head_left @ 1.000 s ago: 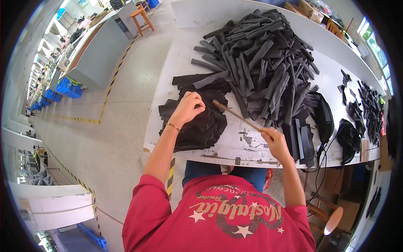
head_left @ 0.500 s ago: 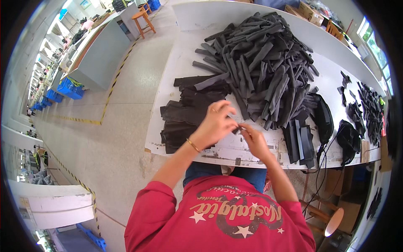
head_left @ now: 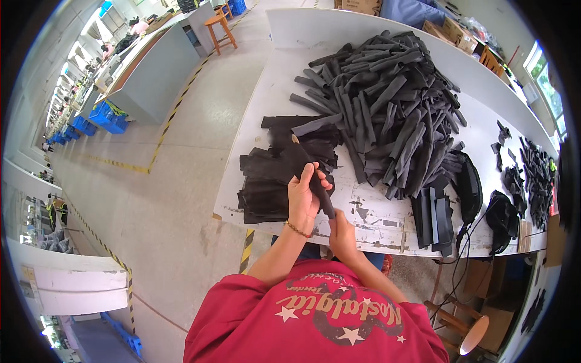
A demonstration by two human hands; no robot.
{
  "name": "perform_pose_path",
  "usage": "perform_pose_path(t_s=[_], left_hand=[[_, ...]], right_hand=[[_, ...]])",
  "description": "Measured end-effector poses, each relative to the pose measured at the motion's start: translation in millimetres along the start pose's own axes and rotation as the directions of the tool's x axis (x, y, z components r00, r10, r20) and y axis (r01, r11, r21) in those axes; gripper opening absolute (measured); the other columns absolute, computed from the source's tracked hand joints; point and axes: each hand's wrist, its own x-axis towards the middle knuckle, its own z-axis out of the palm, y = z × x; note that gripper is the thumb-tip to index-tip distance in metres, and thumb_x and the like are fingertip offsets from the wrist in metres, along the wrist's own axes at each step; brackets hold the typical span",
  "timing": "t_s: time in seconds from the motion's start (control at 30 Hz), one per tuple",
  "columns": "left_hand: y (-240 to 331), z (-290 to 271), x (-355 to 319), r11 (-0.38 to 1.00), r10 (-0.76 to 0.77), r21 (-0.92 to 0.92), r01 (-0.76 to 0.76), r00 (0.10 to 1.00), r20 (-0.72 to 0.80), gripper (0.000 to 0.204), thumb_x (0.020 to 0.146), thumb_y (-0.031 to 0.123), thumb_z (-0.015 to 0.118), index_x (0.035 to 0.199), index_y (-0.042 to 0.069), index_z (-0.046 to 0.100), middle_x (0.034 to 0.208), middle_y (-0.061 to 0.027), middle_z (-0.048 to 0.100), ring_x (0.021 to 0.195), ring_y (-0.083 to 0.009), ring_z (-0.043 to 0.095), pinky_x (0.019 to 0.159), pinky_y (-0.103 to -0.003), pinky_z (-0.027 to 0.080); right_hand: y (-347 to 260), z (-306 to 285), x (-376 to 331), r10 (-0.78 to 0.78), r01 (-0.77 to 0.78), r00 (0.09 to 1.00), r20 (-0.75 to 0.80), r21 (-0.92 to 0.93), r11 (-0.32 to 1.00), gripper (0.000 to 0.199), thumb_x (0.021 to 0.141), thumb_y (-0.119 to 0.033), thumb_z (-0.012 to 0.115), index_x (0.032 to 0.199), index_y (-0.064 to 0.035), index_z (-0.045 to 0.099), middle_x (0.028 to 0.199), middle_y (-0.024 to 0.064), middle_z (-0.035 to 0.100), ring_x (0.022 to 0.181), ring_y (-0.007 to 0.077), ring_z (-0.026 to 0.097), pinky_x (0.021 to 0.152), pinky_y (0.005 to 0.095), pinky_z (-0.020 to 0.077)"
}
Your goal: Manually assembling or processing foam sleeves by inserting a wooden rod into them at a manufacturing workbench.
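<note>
The left hand [head_left: 304, 195] now grips a dark fabric sleeve [head_left: 319, 190] drawn over the thin wooden stick [head_left: 298, 143]; earlier it pinched near the right hand [head_left: 340, 232], which clasps the sleeve's lower end above the white worktable [head_left: 375, 212] edge.

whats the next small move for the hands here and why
Probably slide the sleeve further along the stick: the left hand grips the sleeve, the right hand holds its near end, and the stick's tip pokes out over the flat black pile.
</note>
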Motion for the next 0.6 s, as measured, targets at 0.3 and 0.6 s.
perform_pose_path(t_s=[0.3,0.6], left_hand=[[15,-2,18,0.972,0.130,0.215,-0.099,0.982,-0.134,0.023,0.088,0.025,0.066,0.086,0.002,0.060,0.056,-0.0013,0.053,0.038,-0.0085,0.040,0.033,-0.021,0.026],[47,10,49,0.972,0.234,0.047,-0.229,0.954,-0.188,0.025,0.092,0.031,0.059,0.084,0.008,0.055,0.052,0.0046,0.040,0.039,-0.0045,0.028,0.037,-0.021,0.021]], right_hand=[[15,-33,-58,0.119,-0.136,0.951,0.285,0.042,0.990,0.011,0.095,-0.012,0.047,0.096,-0.0015,0.051,0.065,0.0203,0.054,0.058,0.0365,0.056,0.052,0.0416,0.0425],[-1,-130,-81,0.290,-0.283,0.929,0.229,-0.066,0.957,0.013,0.089,-0.013,0.058,0.093,-0.0010,0.062,0.060,0.0066,0.055,0.056,0.0100,0.051,0.053,0.0278,0.0426]])
